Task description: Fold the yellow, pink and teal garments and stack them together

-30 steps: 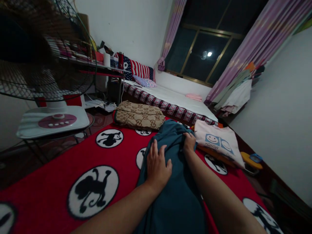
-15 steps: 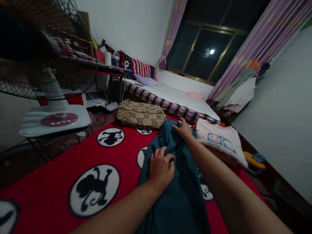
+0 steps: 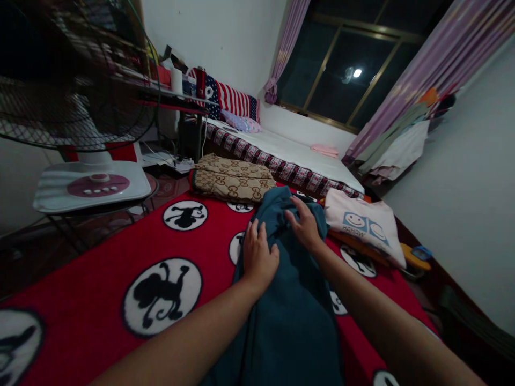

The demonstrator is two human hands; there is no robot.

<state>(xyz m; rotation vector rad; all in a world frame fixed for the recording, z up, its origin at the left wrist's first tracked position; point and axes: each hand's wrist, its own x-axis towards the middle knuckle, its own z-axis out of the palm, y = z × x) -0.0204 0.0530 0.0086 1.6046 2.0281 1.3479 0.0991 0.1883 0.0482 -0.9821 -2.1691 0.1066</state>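
A dark teal garment [image 3: 293, 316] lies lengthwise on a red blanket [image 3: 96, 268] with black-and-white round figures. Its far end is bunched up. My left hand [image 3: 259, 254] rests on the garment's left side, fingers apart and pointing away from me. Farther off, my right hand [image 3: 304, 222] lies over the bunched far part, its fingers also spread. Neither hand grips the cloth. Beyond the garment's far end on the left sits a folded tan patterned cloth [image 3: 233, 179]. On the right is a folded pale pink shirt [image 3: 360, 220] with smiley prints.
A fan [image 3: 94, 185] stands on a stool at the left, near a cluttered desk [image 3: 177, 102]. Behind is a bed [image 3: 277, 150] under a window. Clothes [image 3: 402, 150] hang at the right, above a yellow object [image 3: 414, 257] beside the blanket.
My left hand has moved away from me, up the garment, and its fingers have straightened. My right hand has come slightly nearer, with fingers more extended. The view has shifted slightly.
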